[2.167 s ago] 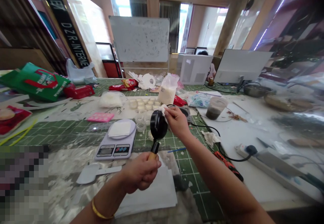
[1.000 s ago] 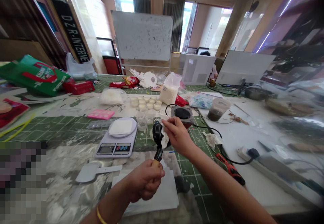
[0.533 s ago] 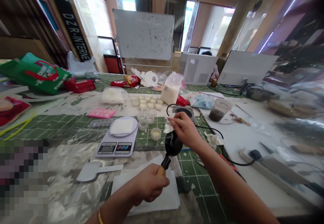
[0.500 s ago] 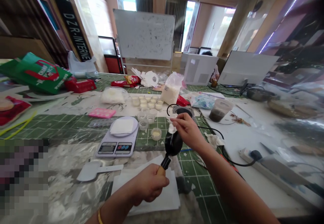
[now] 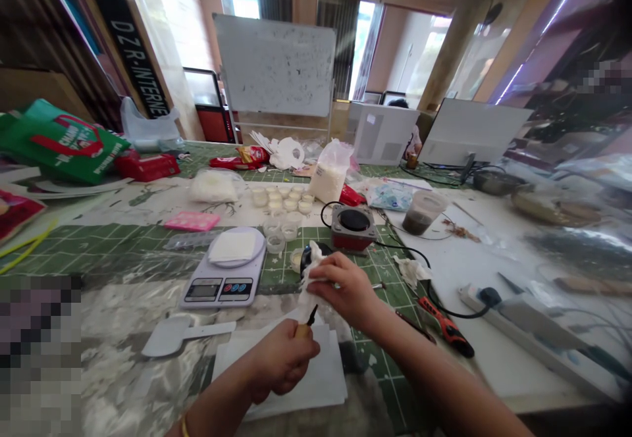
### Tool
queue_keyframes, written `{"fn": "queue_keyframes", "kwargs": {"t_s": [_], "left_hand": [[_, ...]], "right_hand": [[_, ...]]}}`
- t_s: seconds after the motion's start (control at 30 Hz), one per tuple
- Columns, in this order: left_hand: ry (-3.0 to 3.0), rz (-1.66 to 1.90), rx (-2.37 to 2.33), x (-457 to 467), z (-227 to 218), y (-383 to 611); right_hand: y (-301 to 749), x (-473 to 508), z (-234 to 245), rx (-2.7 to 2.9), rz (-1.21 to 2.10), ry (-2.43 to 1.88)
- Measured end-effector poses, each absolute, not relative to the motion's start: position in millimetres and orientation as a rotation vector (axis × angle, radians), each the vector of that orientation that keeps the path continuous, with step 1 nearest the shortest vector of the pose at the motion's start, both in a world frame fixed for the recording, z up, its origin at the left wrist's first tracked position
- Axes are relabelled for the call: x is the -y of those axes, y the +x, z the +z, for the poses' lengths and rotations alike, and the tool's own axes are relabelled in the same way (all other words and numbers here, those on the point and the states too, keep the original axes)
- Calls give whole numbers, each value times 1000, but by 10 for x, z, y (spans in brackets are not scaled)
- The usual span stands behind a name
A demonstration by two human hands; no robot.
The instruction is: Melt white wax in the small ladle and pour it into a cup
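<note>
My left hand [image 5: 281, 362] is wrapped around the wooden handle [image 5: 302, 330] of a small black pan [image 5: 306, 259], which is tilted above the table. A crumpled white tissue [image 5: 307, 287] is pinched in the fingers of my right hand [image 5: 344, 287] and lies against the pan, covering much of it. Just behind the pan, a small cup with pale contents [image 5: 296, 260] is partly hidden. White paper sheets [image 5: 320, 384] lie beneath my left hand.
A kitchen scale [image 5: 224, 272] and a white spatula [image 5: 170, 336] are on the left. Behind my right hand stands a small hot plate [image 5: 352, 228] with a black cord. Several filled cups [image 5: 284, 198] sit farther back. A power strip [image 5: 518, 332] and red-black tool [image 5: 447, 328] are on the right.
My right hand has moved down and left with the tissue, from the pan's far edge towards its handle side. The pan has turned, and the hot plate behind is now uncovered.
</note>
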State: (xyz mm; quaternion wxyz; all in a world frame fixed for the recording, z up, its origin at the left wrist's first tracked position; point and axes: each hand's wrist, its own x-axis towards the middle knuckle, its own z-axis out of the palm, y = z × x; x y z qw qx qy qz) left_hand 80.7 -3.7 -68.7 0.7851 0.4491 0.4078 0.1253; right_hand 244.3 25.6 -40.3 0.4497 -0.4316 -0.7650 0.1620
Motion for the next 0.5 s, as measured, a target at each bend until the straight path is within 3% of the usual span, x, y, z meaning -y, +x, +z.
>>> {"fn": "queue_keyframes", "kwargs": {"t_s": [0.13,0.27,0.37,0.5], "left_hand": [[989,249,-907,35,-644,792],[969,265,-827,-23,-617,755],[985,280,-856,-73,-624,778],[1015,281,-922,-86,-639,849]], "right_hand": [[2577,-575,-374,1532,761,-1217],[2620,-579,-530,1454,879,-1250],[2532,-360,-609,1499,806,-1285],[2414,-199,-496,1768,473,-1212]]}}
